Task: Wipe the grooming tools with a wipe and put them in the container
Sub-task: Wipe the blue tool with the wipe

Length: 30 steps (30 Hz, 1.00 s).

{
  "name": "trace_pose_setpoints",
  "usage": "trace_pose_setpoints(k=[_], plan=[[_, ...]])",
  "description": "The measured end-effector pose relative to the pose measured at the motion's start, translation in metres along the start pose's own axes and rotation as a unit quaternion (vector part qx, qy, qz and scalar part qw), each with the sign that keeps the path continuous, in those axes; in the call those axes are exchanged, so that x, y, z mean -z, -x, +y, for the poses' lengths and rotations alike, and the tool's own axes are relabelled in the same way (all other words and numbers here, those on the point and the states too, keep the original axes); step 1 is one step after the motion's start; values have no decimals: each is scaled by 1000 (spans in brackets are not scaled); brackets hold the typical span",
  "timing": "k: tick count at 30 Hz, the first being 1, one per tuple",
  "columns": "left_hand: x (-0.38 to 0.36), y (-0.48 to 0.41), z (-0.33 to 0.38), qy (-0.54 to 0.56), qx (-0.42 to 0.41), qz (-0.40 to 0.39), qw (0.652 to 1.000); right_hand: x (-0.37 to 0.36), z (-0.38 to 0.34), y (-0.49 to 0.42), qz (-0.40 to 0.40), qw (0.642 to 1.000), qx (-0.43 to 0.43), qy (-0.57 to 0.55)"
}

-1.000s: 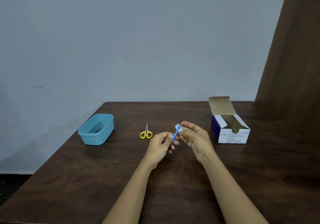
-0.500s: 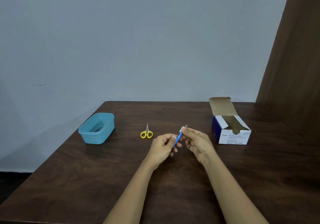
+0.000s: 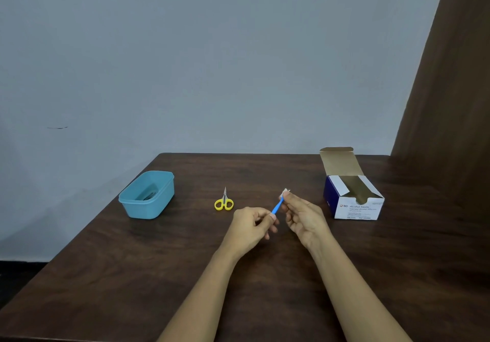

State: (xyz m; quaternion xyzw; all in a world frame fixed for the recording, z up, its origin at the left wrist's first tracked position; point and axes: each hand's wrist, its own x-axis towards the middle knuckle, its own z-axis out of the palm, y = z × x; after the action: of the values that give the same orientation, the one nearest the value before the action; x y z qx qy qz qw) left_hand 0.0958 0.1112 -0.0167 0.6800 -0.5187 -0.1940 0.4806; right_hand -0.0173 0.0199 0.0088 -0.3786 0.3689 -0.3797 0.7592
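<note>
One slim blue plastic tool [image 3: 277,207] pinched in the left hand [image 3: 252,226]; right hand [image 3: 305,217] pinches one white wipe [image 3: 285,192], seemingly around its tip.

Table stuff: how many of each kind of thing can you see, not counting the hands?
Tools: 2, scissors and blue stick
Tubs: 1, blue tub
Boxes: 1, swab box
Wipes: 1, white wipe
Total: 5, not counting something dark in the tub, too unclear to tell.

An open alcohol-swab box [image 3: 355,205] sits on the dark table [image 3: 132,275].
</note>
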Motion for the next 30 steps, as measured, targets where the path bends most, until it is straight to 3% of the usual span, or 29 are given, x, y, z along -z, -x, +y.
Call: trace_pose_setpoints(k=[9,14,23,30], plan=[[0,1,-3,-17,0,6,1000,1,5,0,-1,1000,14,27],[-2,0,-2,-3,-5,22,1000,-2,13,2,4,994,41,102],[-1,0,1,30,-16,-8,999,-1,2,0,2,999,36,-7],[-3,0,-3,11,-21,15,1000,-1,6,1,-26,999,22,27]])
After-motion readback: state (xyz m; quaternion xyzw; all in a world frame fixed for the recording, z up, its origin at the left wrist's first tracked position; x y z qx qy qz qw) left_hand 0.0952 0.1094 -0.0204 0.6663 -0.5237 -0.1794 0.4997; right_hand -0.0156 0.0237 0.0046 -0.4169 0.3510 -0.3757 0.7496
